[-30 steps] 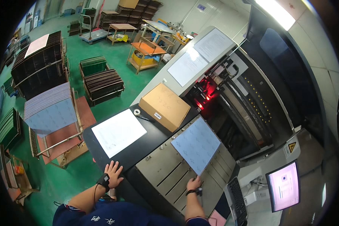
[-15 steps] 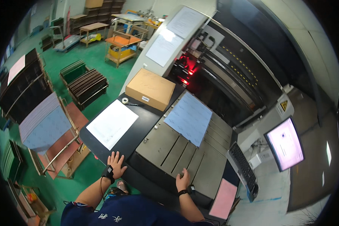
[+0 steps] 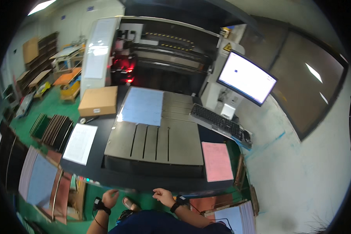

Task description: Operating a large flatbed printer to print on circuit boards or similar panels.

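Observation:
My left hand point(image 3: 110, 198) hangs in front of the machine's front edge, its fingers loosely bent and holding nothing. To its right, my right hand point(image 3: 164, 197) is also free, its fingers slightly curled and apart, just below the black table edge. Both wrists wear a dark strap with a small device. Beyond the hands is the grey slotted metal bed point(image 3: 117, 144), with a blue film-covered sheet point(image 3: 143, 106) lying on its far left part. On the black table point(image 3: 99, 134) left of the bed lies a white paper point(image 3: 80, 143). Right of the bed rests a pink sheet point(image 3: 217, 161).
A cardboard box point(image 3: 98, 101) and a tape roll point(image 3: 82, 121) sit at the table's left. The monitor point(image 3: 247, 77) and keyboard point(image 3: 216, 119) stand at the right. Stacked sheets are on a rack point(image 3: 55, 195) at left and another stack point(image 3: 232, 218) at lower right.
The view has turned to the right. My left hand has come off the table's edge and my right hand off the slotted bed; both now hang nearer my body.

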A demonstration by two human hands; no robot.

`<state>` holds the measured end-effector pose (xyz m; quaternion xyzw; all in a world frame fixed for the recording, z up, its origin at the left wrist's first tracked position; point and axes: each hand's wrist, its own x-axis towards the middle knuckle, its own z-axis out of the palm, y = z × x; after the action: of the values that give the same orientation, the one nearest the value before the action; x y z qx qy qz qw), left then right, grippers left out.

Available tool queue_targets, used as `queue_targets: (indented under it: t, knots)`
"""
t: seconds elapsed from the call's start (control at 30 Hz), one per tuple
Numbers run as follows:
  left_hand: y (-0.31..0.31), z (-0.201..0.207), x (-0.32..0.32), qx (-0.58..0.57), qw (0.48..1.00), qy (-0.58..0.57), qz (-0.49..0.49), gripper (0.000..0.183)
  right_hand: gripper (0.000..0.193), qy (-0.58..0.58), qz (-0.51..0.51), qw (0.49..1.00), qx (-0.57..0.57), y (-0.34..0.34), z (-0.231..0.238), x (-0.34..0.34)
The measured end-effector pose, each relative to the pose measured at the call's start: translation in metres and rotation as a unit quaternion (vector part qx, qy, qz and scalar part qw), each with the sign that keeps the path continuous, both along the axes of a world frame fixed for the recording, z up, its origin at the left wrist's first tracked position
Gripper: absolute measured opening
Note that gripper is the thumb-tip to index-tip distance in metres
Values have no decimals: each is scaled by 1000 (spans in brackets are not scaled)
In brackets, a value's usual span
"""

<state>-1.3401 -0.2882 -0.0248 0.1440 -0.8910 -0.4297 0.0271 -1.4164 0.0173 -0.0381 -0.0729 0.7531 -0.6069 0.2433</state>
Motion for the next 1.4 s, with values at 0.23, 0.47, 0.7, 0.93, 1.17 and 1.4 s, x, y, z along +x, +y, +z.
queue_targets:
  t: [0.23,0.47,0.7,0.93,1.17,1.4]
  knots:
    - [141,52,96,113,987,80,-79,21,23,-200,135,962,-128,0,69,73]
    - [132,61,200,119,989,85,23,22,22,-277,309,902,-123,-40,69,125]
    - [131,66,302,152,958,90,225,20,28,-303,515,801,-50,-112,85,178]
    - [117,71,411,143,915,115,360,18,28,-296,702,647,28,-207,90,270]
    - [73,68,521,33,932,-20,361,22,37,-194,802,542,158,-280,85,391]
    - [19,36,601,19,921,-31,388,25,42,-127,834,515,151,-336,83,456]
